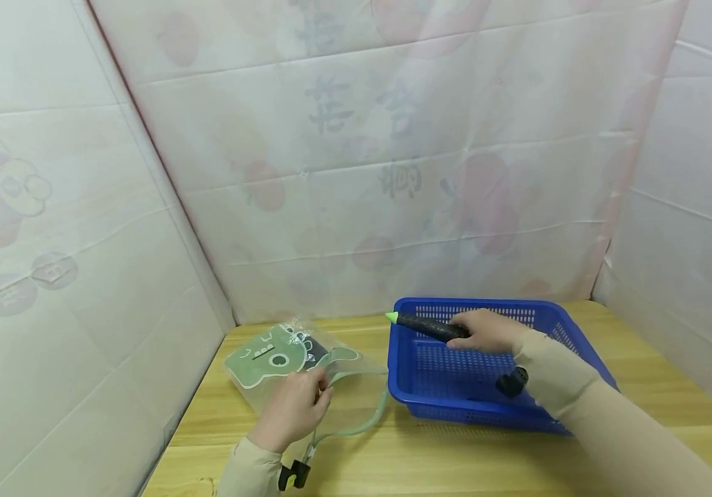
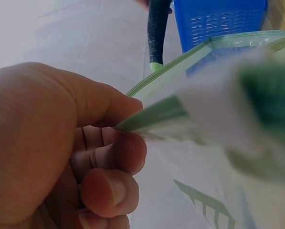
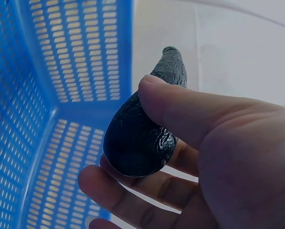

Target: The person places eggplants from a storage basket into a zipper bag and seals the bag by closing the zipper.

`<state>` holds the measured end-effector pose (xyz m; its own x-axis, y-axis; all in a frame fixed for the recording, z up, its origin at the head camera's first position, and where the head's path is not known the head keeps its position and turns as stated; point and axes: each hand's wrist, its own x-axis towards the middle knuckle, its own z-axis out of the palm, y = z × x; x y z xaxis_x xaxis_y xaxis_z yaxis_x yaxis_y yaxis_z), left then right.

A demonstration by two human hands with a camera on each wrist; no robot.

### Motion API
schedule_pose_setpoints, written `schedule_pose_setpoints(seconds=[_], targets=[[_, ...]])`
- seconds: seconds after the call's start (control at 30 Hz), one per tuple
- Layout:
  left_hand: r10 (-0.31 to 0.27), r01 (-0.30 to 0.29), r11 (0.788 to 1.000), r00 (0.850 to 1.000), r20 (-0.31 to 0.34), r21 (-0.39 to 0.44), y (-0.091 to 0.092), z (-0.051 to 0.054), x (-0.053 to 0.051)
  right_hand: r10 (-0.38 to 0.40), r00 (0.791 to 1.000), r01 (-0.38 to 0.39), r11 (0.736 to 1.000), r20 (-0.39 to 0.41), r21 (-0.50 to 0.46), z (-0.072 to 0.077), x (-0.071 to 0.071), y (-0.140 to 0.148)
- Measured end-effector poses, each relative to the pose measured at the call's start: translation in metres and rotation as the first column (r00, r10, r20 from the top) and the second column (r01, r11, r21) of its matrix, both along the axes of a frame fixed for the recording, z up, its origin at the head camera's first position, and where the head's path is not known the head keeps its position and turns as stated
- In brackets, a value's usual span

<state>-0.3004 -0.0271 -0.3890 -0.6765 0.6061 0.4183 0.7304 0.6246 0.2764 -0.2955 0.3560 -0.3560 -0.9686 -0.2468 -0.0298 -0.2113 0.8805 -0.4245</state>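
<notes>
The right hand grips a dark eggplant-like object over the blue basket, its green tip pointing left, the side where the clear bag lies. The left hand, nearer the bag, pinches its edge.

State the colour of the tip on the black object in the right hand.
Light green; the tip shows best in the head view.
</notes>
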Motion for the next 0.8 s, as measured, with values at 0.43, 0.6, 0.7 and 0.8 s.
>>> schedule_pose_setpoints(seconds=[0.43,0.6,0.7,0.8], targets=[[0.003,-0.003,1.000,1.000,0.007,0.000,-0.001,-0.001,-0.002,0.047,0.997,-0.047,0.999,-0.064,-0.004,0.005,0.019,-0.021],[-0.021,0.021,1.000,0.999,0.025,0.017,-0.001,-0.001,-0.002,0.046,0.997,-0.047,0.999,-0.061,-0.016,0.006,0.026,-0.026],[-0.028,0.028,0.999,0.999,0.023,0.020,-0.001,-0.001,-0.002,0.061,0.996,-0.063,0.998,-0.069,-0.020,0.007,0.031,-0.028],[-0.027,0.027,0.999,0.999,0.019,0.019,-0.001,-0.001,-0.002,0.088,0.992,-0.089,0.996,-0.089,-0.014,0.008,0.035,-0.031]])
